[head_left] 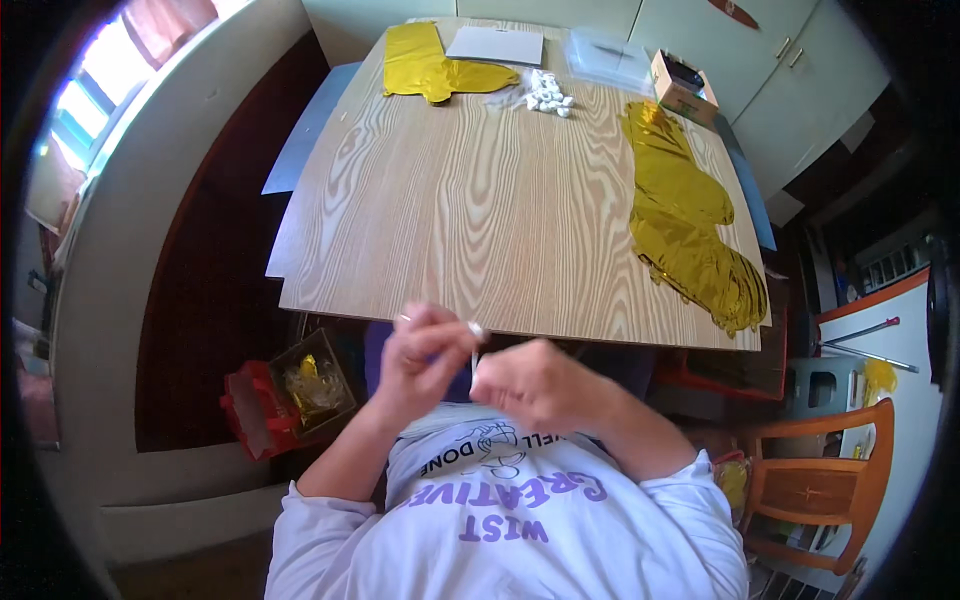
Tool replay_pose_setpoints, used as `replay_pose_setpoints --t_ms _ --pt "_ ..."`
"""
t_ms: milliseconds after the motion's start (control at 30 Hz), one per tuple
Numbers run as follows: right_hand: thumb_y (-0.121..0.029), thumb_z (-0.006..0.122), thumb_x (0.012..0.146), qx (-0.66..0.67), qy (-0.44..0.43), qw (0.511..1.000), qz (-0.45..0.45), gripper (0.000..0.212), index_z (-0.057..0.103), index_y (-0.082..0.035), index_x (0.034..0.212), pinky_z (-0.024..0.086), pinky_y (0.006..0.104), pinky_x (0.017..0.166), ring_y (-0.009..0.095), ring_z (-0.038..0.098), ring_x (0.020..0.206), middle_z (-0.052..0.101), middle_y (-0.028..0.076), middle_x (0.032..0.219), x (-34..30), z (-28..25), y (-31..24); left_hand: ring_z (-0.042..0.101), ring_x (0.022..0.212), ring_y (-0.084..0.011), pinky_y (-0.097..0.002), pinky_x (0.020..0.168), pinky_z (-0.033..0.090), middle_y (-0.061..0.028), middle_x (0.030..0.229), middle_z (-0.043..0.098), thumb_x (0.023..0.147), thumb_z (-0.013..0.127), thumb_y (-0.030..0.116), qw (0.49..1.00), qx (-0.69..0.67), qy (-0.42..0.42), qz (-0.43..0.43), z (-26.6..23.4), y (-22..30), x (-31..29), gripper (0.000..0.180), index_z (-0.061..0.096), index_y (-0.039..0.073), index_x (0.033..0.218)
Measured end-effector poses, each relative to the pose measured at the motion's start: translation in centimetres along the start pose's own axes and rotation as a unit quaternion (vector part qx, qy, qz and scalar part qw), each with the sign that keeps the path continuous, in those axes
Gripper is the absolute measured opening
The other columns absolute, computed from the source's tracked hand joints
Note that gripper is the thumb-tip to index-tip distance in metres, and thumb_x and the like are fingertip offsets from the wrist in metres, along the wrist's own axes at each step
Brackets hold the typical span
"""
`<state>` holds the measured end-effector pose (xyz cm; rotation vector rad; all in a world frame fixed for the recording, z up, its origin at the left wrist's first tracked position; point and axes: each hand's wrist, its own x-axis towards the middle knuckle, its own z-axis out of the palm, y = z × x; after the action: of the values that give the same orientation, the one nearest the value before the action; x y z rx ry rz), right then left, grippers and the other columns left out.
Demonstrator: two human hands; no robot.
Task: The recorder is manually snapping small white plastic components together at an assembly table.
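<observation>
In front of my chest, just past the table's near edge, my left hand pinches a small white roll at its fingertips. A thin white strip runs down from it to my right hand, whose curled fingers are closed on the strip. Both hands are slightly blurred. At the far side of the table lies a pile of small white rolls, similar in look to the held one. Flat gold foil balloons are stacked along the right side, and more gold foil lies at the far left.
On the wood-grain table, a white flat box, a clear plastic container and a cardboard box stand at the back. A red box with foil scraps sits lower left. A wooden chair stands lower right.
</observation>
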<state>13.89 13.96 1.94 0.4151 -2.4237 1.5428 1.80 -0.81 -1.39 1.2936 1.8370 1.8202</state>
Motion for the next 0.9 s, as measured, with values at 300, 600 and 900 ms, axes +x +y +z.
replay_pose_setpoints --t_ms 300,600,900 --pt "-0.015 0.060 0.091 0.002 0.016 0.999 -0.031 0.019 0.054 -0.004 0.076 0.046 0.0366 0.057 0.028 0.057 0.059 0.053 0.013 0.065 -0.1 0.4 0.1 0.049 0.077 -0.0111 -0.0262 0.069 0.039 -0.0074 0.085 0.058 0.086 0.065 0.007 0.998 -0.056 -0.011 -0.012 -0.2 0.0 -0.1 0.009 0.071 0.000 0.090" --pt "-0.013 0.062 0.087 -0.005 0.020 1.000 -0.012 0.012 0.057 -0.005 0.081 0.049 0.0359 0.060 0.029 0.062 0.065 0.057 0.014 0.068 -0.3 -0.4 -0.1 0.050 0.078 -0.0118 -0.0244 0.067 0.041 -0.0032 0.082 0.056 0.085 0.066 0.006 1.000 -0.002 0.008 0.007 0.2 -0.6 0.5 0.008 0.071 0.002 0.091" --pt "-0.019 0.059 0.093 -0.009 0.001 1.000 0.009 0.020 0.058 -0.004 0.079 0.047 0.0350 0.057 0.026 0.059 0.061 0.056 0.012 0.067 0.1 0.1 0.7 0.050 0.080 -0.0141 -0.0267 0.072 0.038 -0.0044 0.085 0.055 0.085 0.062 0.001 0.999 -0.046 0.011 -0.001 0.7 -0.9 0.9 0.011 0.068 0.001 0.095"
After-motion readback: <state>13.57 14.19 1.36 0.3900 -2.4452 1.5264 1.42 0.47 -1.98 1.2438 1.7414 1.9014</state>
